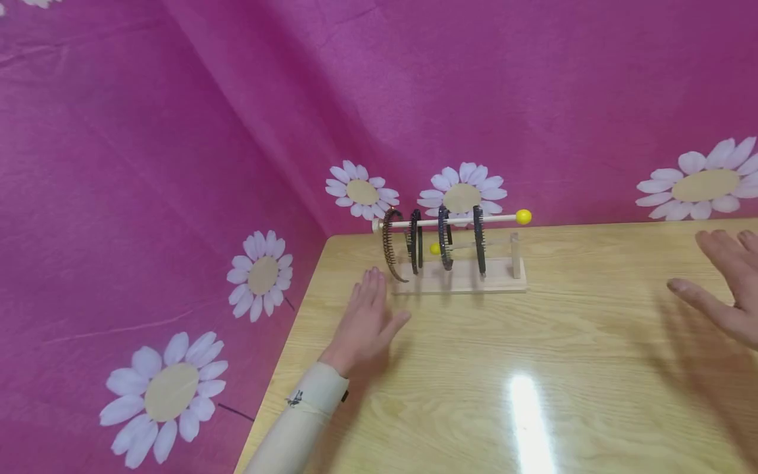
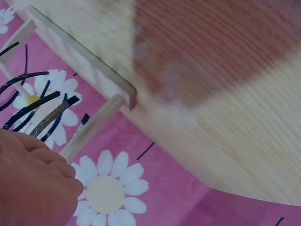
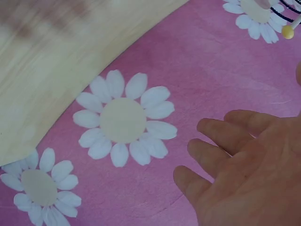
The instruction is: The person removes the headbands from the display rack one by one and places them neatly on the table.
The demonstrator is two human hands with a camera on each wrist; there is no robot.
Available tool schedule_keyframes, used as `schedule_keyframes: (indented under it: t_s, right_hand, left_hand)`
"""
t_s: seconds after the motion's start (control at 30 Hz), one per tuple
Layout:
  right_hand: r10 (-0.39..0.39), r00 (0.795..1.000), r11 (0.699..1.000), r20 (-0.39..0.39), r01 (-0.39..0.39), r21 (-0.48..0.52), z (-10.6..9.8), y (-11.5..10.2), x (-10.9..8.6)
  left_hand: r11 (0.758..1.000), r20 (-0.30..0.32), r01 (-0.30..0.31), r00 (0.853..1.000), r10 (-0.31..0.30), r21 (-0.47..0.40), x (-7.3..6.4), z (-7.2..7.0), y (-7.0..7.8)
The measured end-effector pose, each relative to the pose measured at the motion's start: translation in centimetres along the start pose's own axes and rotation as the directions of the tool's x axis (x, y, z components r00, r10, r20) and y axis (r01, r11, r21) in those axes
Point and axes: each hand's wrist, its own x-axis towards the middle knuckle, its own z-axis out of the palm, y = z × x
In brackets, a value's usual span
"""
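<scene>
Stretching over desk (image 1: 450,382): left hand (image 1: 364,324), fingers straight, together, thumb out, just beside headband stand (image 1: 462,283); right hand (image 1: 747,296), fingers spread, well off to right.

One stand (image 1: 500,276) with two yellow balls (image 1: 524,216) and apparently four headbands (image 1: 443,240), partly overlapping; one left hand (image 1: 364,322) left of it, one right hand (image 1: 728,283) right, two daisies (image 1: 464,195) behind.

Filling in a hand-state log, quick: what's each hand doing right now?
Left hand: open, holding nothing, beside the left end of the wooden stand.
Right hand: open, holding nothing, well to the right of the stand.
</scene>
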Motion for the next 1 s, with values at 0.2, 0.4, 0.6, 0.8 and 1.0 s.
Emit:
schedule_keyframes:
  t_s: [0.2, 0.4, 0.6, 0.8, 1.0]
  right_hand:
    - [-0.068, 0.998, 0.998, -0.004, 0.068, 0.002, -0.4, -1.5, 0.5]
    - [-0.057, 0.995, 0.994, 0.076, 0.064, -0.093, -0.8, -2.7, 1.2]
    - [-0.067, 0.992, 0.993, 0.104, 0.077, -0.089, -0.8, -3.7, 1.5]
    - [-0.029, 0.993, 0.998, 0.112, 0.035, -0.052, -0.3, -5.2, 2.1]
    - [0.022, 0.999, 1.0, 0.044, -0.021, -0.012, 0.2, -7.1, 3.0]
  left_hand:
    - [1.0, 0.051, -0.003, 0.999, 0.004, -0.026, 1.0, 1.2, -0.7]
    - [0.998, 0.074, 0.023, 0.997, -0.018, -0.056, 1.6, 2.3, -1.3]
    - [0.997, 0.096, 0.018, 0.995, -0.011, -0.069, 2.0, 3.2, -1.7]
    - [0.993, 0.103, 0.007, 0.995, 0.006, -0.12, 2.4, 4.4, -2.2]
    - [0.989, 0.119, 0.002, 0.993, 0.016, -0.149, 2.8, 5.0, -2.2]
